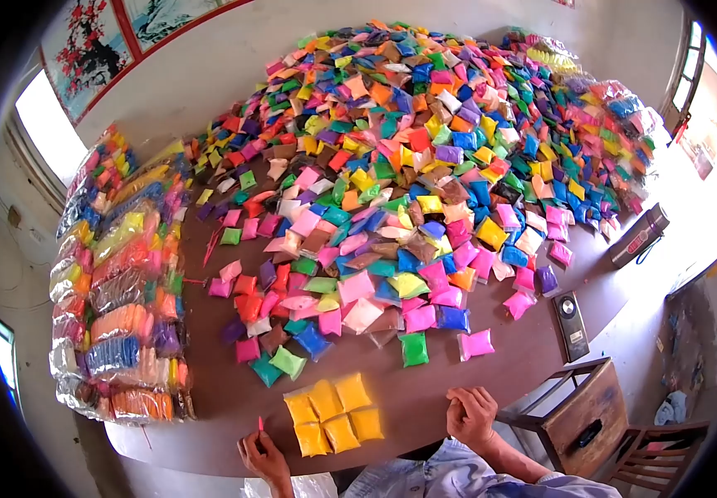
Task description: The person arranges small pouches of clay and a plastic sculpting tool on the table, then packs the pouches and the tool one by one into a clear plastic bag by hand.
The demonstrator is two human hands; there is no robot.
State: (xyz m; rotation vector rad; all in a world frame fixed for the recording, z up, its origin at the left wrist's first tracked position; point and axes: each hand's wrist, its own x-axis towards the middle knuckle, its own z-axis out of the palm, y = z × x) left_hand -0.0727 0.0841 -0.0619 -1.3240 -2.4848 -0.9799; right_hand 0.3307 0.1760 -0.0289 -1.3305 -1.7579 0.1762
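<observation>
Several yellow-orange packets (326, 400) lie side by side in two rows near the table's front edge. Left of them, my left hand (264, 456) is closed around a small pink stick-like object (260, 425) that points up. To the right of the packets, my right hand (472, 416) rests at the table edge with its fingers curled in; whatever it may hold is hidden. Beyond the packets, a large heap of small coloured packets (391, 183) covers much of the table. A light green packet (288, 363) and a dark green one (414, 349) lie nearest.
Bundled bags of packets (117, 324) are stacked along the left side. At the right stand a dark flask (639, 236) and a black device with a round dial (572, 326). A wooden stool (587, 419) and a chair (657, 458) are at the lower right.
</observation>
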